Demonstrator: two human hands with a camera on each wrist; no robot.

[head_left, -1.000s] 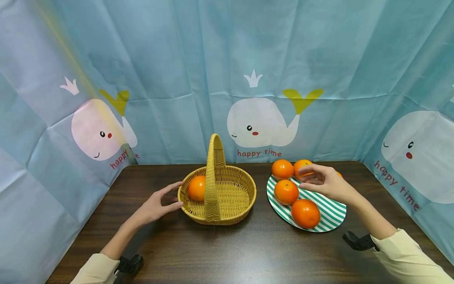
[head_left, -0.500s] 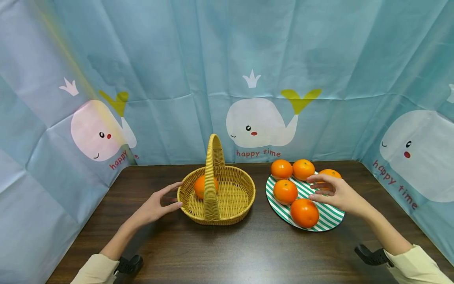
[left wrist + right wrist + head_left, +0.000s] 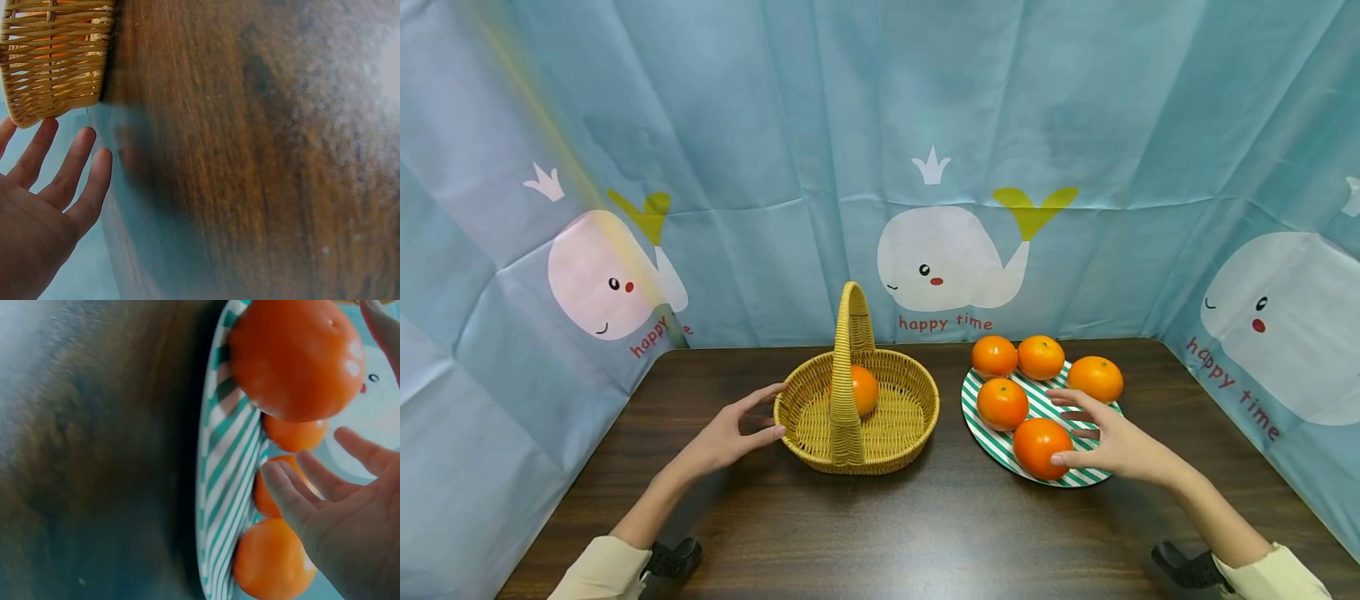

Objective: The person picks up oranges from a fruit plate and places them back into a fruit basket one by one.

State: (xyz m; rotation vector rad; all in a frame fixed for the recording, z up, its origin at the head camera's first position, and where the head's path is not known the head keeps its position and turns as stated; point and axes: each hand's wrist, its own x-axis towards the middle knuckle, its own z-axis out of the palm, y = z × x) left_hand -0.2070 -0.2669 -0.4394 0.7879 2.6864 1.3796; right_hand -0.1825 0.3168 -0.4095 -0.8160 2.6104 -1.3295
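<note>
My left hand [image 3: 726, 437] is at the left side of a yellow woven basket [image 3: 887, 458], thumb and fingertips at its rim. In the left wrist view the fingers of the left hand [image 3: 47, 206] are extended, with fingertips at the end of the basket [image 3: 53, 72]. One orange [image 3: 865, 391] lies inside, partly behind the tall handle. My right hand [image 3: 1120, 443] is over a green-and-white striped plate [image 3: 1037, 402], fingers spread beside the front orange [image 3: 1039, 448]. The thumb overlaps that orange in the head view; contact cannot be told. The right wrist view shows the hand [image 3: 356, 519] holding nothing.
More oranges sit on the plate: one at left [image 3: 1003, 404], two at the back [image 3: 995, 357] and one at back right [image 3: 1096, 379]. A dark wooden table [image 3: 880, 533] carries everything. A blue whale-print curtain [image 3: 760, 167] stands behind and at both sides.
My right hand has come down and nearer to the front orange, uncovering the back-right one. The orange in the basket has rolled right, past the handle. The left hand stays at the basket.
</note>
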